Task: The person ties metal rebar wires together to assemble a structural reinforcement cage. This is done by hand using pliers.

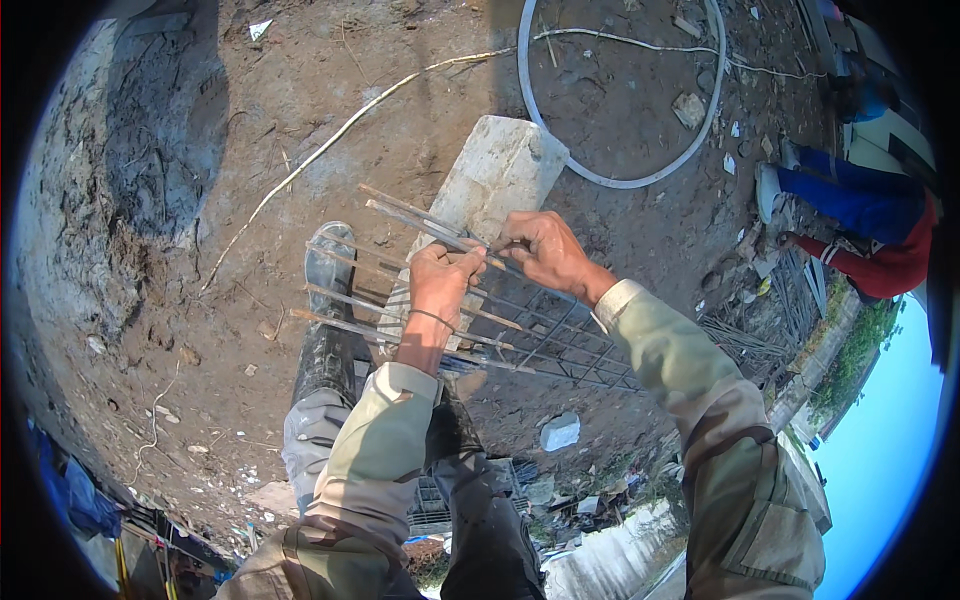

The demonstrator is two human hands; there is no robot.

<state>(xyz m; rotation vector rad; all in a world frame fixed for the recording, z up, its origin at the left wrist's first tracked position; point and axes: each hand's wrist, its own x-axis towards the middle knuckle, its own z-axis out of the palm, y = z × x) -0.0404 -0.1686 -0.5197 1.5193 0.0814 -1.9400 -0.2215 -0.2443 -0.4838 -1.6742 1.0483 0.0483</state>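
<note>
A cage of long, rusty steel rods point(420, 217) and thinner crossing bars point(570, 335) lies slantwise in front of me, its rod ends pointing left. Fingers of my left hand point(438, 290) are closed around the upper rods near a crossing point. Close by on the right, my right hand point(548, 255) is bent into a pinch at the same rods. Whatever is between its fingertips is too small to make out. Beneath the rod ends, a pale concrete block point(505, 165) rests on the ground.
My boot point(330, 265) stands left of the block. A pale hose point(350, 122) curves over the dirt toward a large grey ring point(640, 185). Another person point(860, 210) in red and blue is at the far right, near a pile of thin rods point(745, 345). A whitish lump point(560, 431) lies nearer me.
</note>
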